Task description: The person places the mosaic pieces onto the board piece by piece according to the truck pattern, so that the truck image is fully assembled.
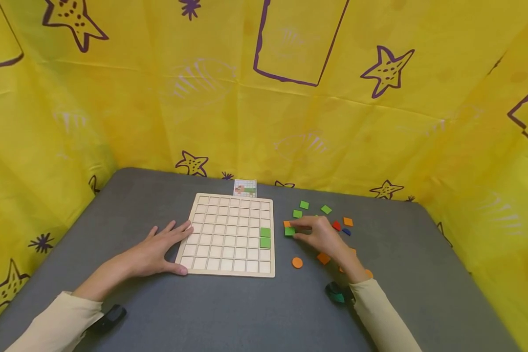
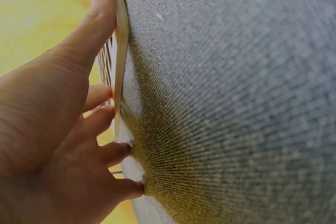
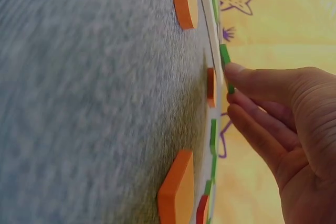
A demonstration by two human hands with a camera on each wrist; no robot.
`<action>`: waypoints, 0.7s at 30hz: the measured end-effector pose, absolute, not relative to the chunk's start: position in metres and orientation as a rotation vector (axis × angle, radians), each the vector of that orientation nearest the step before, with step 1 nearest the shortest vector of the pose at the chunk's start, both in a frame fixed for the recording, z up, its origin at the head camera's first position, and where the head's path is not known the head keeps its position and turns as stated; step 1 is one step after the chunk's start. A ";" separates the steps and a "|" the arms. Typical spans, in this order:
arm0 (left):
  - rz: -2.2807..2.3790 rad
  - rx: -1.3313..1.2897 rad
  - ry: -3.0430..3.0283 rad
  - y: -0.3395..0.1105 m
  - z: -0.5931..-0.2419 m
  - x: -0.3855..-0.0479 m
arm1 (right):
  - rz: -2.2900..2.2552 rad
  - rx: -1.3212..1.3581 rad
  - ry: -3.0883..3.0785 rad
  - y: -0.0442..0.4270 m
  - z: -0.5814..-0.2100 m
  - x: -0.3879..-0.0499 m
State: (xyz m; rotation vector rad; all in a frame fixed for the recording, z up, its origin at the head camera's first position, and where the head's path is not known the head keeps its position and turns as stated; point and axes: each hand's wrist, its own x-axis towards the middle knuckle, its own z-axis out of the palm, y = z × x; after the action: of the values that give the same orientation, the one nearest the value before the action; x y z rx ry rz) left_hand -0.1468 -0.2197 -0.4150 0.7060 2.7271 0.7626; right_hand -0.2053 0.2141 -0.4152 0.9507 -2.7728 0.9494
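Note:
A pale wooden grid board [image 1: 217,239] lies on the grey table, with two green square tiles [image 1: 265,237] set one above the other in its right-hand column. My left hand [image 1: 158,248] spreads its fingers over the board's left edge; in the left wrist view the thumb [image 2: 94,22] rests on the board's rim. Right of the board, my right hand [image 1: 323,235] pinches a green square tile [image 3: 227,66] between thumb and fingers, raised off the table. Just behind that tile in the head view, an orange tile [image 1: 287,223] shows partly.
Several green tiles [image 1: 304,205] lie behind the right hand. Near it are a red piece [image 1: 336,225], a blue piece [image 1: 346,231], orange squares [image 1: 348,221] and an orange disc [image 1: 297,262]. A small printed pattern card [image 1: 245,187] touches the board's far edge. Yellow cloth [image 1: 246,122] hangs around the table.

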 end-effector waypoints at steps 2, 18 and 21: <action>0.748 0.701 2.729 -0.219 -0.413 -0.147 | 0.968 0.957 -2.761 0.210 -0.414 -0.206; 0.698 0.686 2.728 -0.219 -0.412 -0.147 | 0.950 1.037 -2.718 0.179 -0.416 -0.207; 0.694 0.705 2.741 -0.220 -0.412 -0.147 | 0.939 1.042 -2.714 0.173 -0.415 -0.208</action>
State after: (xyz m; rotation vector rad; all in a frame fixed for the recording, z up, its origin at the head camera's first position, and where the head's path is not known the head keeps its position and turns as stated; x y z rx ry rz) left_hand -0.1472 -0.2198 -0.4118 0.7046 2.7414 0.6938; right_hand -0.2081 0.1734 -0.4152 1.0423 -2.7137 0.9391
